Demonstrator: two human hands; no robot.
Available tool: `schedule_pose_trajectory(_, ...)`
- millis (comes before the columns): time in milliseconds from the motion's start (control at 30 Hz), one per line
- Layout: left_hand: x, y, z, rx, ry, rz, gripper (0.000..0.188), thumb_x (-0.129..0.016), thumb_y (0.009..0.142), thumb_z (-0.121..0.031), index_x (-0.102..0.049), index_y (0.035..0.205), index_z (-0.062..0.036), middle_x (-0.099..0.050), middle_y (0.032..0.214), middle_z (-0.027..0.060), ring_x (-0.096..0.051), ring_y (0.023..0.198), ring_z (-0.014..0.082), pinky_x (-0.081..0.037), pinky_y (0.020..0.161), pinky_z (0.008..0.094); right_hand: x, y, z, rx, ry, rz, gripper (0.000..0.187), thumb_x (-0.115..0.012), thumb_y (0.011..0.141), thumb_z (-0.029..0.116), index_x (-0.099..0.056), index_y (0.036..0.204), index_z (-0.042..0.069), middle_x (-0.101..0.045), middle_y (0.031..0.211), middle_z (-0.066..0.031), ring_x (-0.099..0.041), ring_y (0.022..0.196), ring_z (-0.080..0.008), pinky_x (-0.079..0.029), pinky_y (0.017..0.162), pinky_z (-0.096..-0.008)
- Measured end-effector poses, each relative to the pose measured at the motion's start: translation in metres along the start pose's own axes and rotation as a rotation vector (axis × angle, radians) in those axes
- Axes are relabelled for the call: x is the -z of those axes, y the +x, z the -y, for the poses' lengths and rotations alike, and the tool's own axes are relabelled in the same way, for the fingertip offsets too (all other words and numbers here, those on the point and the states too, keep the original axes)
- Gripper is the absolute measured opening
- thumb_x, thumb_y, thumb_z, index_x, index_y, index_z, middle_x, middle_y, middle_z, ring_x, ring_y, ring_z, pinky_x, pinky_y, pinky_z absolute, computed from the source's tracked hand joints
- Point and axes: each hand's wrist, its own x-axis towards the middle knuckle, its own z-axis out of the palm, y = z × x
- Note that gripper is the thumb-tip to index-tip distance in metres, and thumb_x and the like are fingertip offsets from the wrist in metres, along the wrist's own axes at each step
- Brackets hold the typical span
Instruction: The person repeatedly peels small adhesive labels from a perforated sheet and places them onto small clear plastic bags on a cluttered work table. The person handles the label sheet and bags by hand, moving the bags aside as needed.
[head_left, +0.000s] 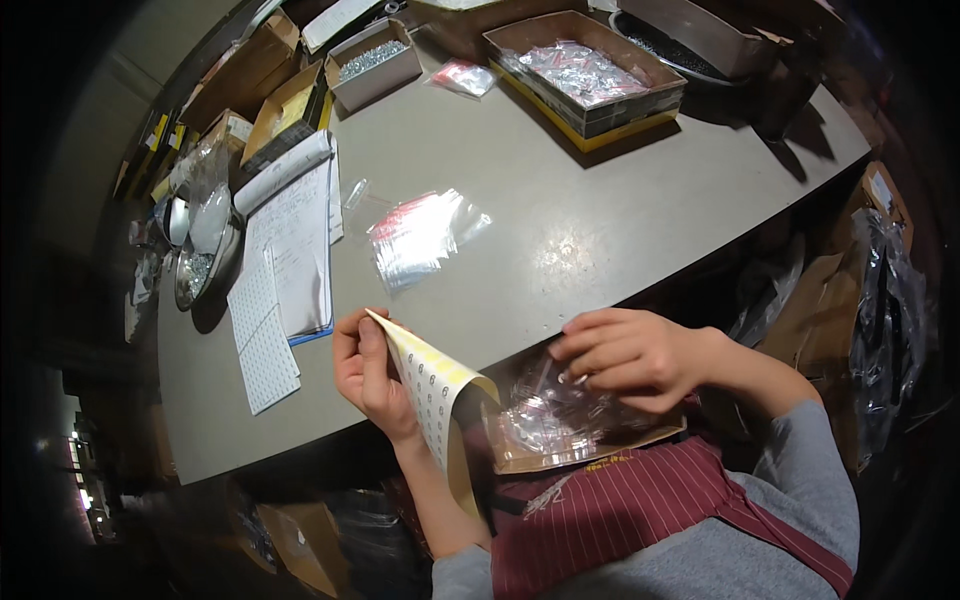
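My left hand [372,372] pinches the top corner of a sheet of stickers [430,395]. The sheet is pale yellow, printed with rows of small round marks, and its far end curls down over my forearm. In front of my apron sits a shallow cardboard box [590,455] full of small clear plastic bags [545,425] with red strips. Over this box hovers my right hand [635,358], its fingers curled together at the bags. Clear plastic and a small white spot show at its fingertips, but what they grip is too small to make out.
On the grey table [500,290] lies a fanned stack of clear bags [415,235]. A clipboard with papers [295,240] and a dotted sheet [262,335] lie left. Behind stand a box of packed bags [590,75], a box of screws [372,65] and metal bowls [205,250].
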Motion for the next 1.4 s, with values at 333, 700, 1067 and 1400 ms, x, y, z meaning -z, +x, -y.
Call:
schedule_pose_trajectory(333, -0.014, -0.012, 0.007, -0.211, 0.304, -0.024, 0.015, -0.058, 0.105, -0.011, -0.061, 0.107, 0.0032, -0.065, 0.095, 0.0059, -0.057, 0.085, 0.0096, -0.046, 0.077, 0.0222, 0.021, 0.041, 0.026, -0.469, 0.131, -0.450, 0.038, -0.069, 0.096, 0.013, -0.060, 0.129, -0.003, -0.064, 0.127, -0.0201, -0.066, 0.113, -0.0321, -0.053, 0.095, -0.0393)
schedule_pose_trajectory(700, -0.009, 0.000, -0.014, 0.104, 0.108, 0.366, 0.022, -0.072, 0.094, -0.006, -0.068, 0.112, 0.0052, -0.071, 0.097, 0.0064, -0.063, 0.086, 0.0086, -0.048, 0.076, 0.0219, 0.000, 0.078, -0.017, -0.671, 0.578, -0.418, 0.026, -0.067, 0.099, 0.022, -0.070, 0.113, 0.001, -0.074, 0.094, -0.0103, -0.068, 0.087, -0.0148, -0.054, 0.077, -0.0318)
schedule_pose_trajectory(1067, -0.010, -0.004, -0.002, 0.062, 0.529, 0.259, 0.014, -0.076, 0.090, -0.006, -0.074, 0.102, 0.0005, -0.076, 0.082, 0.0093, -0.069, 0.074, 0.0122, -0.054, 0.069, 0.0282, 0.031, 0.099, -0.037, -0.413, -0.143, -0.045, 0.041, -0.074, 0.073, 0.005, -0.056, 0.110, 0.003, -0.059, 0.105, -0.0187, -0.057, 0.103, -0.0430, -0.048, 0.087, -0.0491)
schedule_pose_trajectory(1400, -0.011, -0.002, -0.005, 0.048, 0.570, 0.222, 0.018, -0.075, 0.091, -0.007, -0.073, 0.105, 0.0053, -0.076, 0.091, 0.0061, -0.066, 0.084, 0.0101, -0.053, 0.078, 0.0269, 0.019, 0.099, -0.036, -0.298, -0.414, -0.004, 0.047, -0.079, 0.068, 0.007, -0.057, 0.110, 0.004, -0.060, 0.107, -0.0174, -0.058, 0.101, -0.0401, -0.050, 0.086, -0.0477)
